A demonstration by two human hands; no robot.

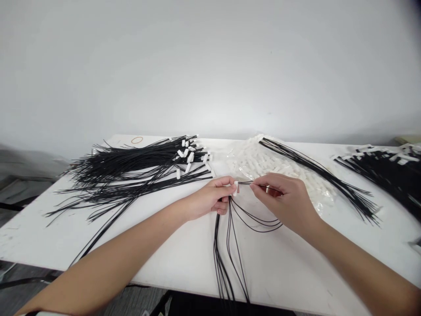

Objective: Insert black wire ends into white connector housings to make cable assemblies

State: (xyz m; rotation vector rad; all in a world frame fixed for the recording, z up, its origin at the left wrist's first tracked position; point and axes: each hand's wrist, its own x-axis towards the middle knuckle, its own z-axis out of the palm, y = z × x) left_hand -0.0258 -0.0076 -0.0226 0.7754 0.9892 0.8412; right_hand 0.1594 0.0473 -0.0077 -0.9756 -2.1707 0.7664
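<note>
A small white connector [236,188] is pinched between the thumb and fingers of my left hand [213,195], over the middle of the table. Just to its right, my right hand [285,195] is closed on thin black wires [245,182] that run to the connector. Whether their tips sit inside its slots is too small to tell. More black wires [217,250] hang from below my left hand toward the table's front edge, and a few loop across under my right hand.
Black wire bundles with white connectors [131,164] lie at the left. A clear plastic bag of white connectors [256,160] lies behind my hands, with a wire bundle [322,173] across it. Another pile of wires [388,175] is far right. A rubber band [137,140] lies at the back.
</note>
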